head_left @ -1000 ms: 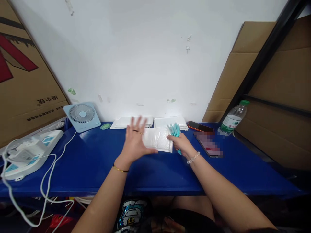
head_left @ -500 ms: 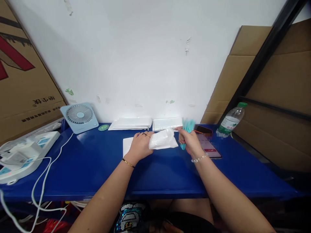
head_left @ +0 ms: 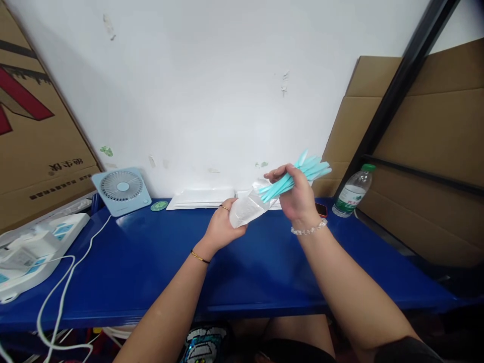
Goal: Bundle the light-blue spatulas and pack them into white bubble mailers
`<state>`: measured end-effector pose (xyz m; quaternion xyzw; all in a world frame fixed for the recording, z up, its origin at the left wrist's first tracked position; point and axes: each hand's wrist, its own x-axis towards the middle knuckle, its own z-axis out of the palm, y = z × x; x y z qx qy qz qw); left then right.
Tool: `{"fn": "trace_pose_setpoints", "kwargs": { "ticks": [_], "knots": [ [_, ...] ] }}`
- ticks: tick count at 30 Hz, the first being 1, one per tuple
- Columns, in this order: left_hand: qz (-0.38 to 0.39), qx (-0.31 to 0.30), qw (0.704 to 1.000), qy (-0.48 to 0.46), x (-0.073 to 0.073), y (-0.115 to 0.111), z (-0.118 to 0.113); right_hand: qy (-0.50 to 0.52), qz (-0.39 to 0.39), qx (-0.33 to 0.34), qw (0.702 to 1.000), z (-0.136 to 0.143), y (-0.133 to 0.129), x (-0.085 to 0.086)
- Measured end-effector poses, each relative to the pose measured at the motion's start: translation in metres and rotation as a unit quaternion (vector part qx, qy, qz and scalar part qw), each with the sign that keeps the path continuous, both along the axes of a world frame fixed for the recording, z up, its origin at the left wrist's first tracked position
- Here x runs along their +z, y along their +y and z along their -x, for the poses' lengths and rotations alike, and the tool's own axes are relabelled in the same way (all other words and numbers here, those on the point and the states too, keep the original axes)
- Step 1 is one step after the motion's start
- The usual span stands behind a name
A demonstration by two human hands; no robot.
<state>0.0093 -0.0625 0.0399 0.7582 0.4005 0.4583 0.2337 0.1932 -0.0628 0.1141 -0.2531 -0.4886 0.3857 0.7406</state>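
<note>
Raised above the blue table, my left hand (head_left: 224, 227) grips a white translucent bag (head_left: 247, 207) by its lower end, with the thumb below. My right hand (head_left: 297, 194) is closed round a bundle of thin turquoise sticks (head_left: 310, 169) whose exact kind I cannot make out. The sticks lie slanted, and their lower ends are at the upper end of the bag. Whether those ends are inside the bag or in front of it, I cannot tell. Behind the bag lie flat white packets (head_left: 200, 197) along the wall.
A light-blue fan (head_left: 123, 189) and a round green disc (head_left: 159, 205) are at the back left. A power strip (head_left: 56, 252) with cables lies at the left. A water bottle (head_left: 352, 194) and a phone's edge (head_left: 321, 209) are at the right. Cardboard (head_left: 434, 166) leans there.
Both hands have lifted off the table. My left hand has picked up the bag and tilted it. My right hand has turned, bringing the turquoise sticks over to the bag's end.
</note>
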Motion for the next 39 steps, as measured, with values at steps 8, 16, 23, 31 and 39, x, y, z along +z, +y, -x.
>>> {"fn": "trace_pose_setpoints", "kwargs": {
  "ticks": [8, 16, 23, 31, 39],
  "knots": [
    [0.032, -0.052, 0.992, -0.11, -0.003, 0.001, -0.001, -0.175, -0.003, 0.054, 0.983, 0.029, -0.017, 0.016],
    [0.022, -0.085, 0.988, -0.124, -0.009, 0.004, 0.006, -0.128, 0.029, 0.067, 0.989, 0.03, -0.005, 0.035],
    [0.046, -0.103, 0.983, -0.147, -0.013, 0.007, 0.008, -0.159, 0.021, 0.063, 0.985, 0.03, -0.002, 0.04],
    [0.061, -0.124, 0.975, -0.175, -0.017, 0.011, 0.011, -0.305, 0.001, 0.107, 0.946, 0.037, -0.005, 0.03],
    [0.135, -0.139, 0.947, -0.254, -0.019, 0.01, 0.016, -0.383, 0.043, 0.17, 0.907, 0.041, -0.007, 0.039]
  ]
}}
